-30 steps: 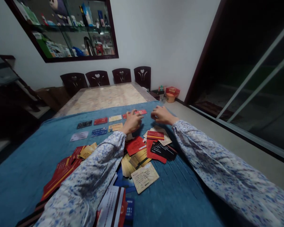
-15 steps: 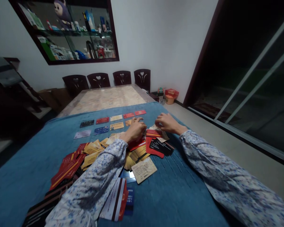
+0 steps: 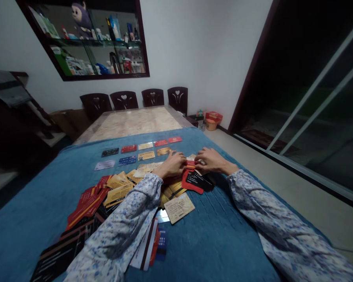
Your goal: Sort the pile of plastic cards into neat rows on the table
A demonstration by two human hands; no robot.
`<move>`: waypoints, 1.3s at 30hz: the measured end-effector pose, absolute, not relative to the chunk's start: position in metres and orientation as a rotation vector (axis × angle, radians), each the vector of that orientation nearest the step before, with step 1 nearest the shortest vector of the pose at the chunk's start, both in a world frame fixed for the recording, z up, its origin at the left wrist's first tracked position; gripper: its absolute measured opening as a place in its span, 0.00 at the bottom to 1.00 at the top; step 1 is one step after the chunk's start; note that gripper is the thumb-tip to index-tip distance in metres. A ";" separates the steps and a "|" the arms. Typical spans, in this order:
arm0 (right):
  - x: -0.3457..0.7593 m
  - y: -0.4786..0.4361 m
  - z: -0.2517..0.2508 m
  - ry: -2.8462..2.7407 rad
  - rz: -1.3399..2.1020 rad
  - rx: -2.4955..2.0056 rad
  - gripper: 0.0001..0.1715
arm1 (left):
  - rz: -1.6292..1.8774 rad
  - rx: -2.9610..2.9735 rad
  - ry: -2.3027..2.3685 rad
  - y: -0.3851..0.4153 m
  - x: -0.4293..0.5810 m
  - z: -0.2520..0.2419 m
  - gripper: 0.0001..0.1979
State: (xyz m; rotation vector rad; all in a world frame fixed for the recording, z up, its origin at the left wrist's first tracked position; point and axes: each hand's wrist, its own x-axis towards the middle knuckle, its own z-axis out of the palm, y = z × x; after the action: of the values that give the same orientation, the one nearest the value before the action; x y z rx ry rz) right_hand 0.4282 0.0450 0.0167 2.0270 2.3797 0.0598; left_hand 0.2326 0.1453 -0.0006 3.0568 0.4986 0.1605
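A loose heap of plastic cards curves across the blue cloth [image 3: 223, 235]. At its right end, my left hand [image 3: 173, 164] has its fingers curled down over the cards, touching a red card [image 3: 190, 165]. My right hand [image 3: 211, 159] closes on the other side of that card, thumb and fingers bent together; its fingertips partly hide what they grip. Black cards [image 3: 195, 179] with white print lie just below the hands. Nearer to me rests a cream card [image 3: 179, 208]. Two spaced rows of single cards, among them a blue card [image 3: 127, 160], lie beyond the heap.
More cards spread left under my left sleeve: red cards [image 3: 86, 201], a yellow card [image 3: 117, 194] and black cards [image 3: 59, 250]. A striped white card [image 3: 144, 250] lies near me. Beyond the cloth are the bare marble tabletop [image 3: 135, 119] and several dark chairs [image 3: 178, 100].
Both hands have come slightly lower and nearer to me, and my left hand has shifted right toward my right hand. The view has moved slightly. The card rows stay as they were.
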 end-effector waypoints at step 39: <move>0.444 0.052 0.003 2.645 -0.016 1.787 0.14 | 0.115 3.141 0.427 0.148 0.235 -0.005 0.13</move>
State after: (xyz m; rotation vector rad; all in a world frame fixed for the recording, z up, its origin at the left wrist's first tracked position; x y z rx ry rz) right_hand 0.4441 0.0524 0.0033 1.7873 2.6447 -0.0162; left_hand 0.2348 0.1480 -0.0049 3.1405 0.4272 0.1150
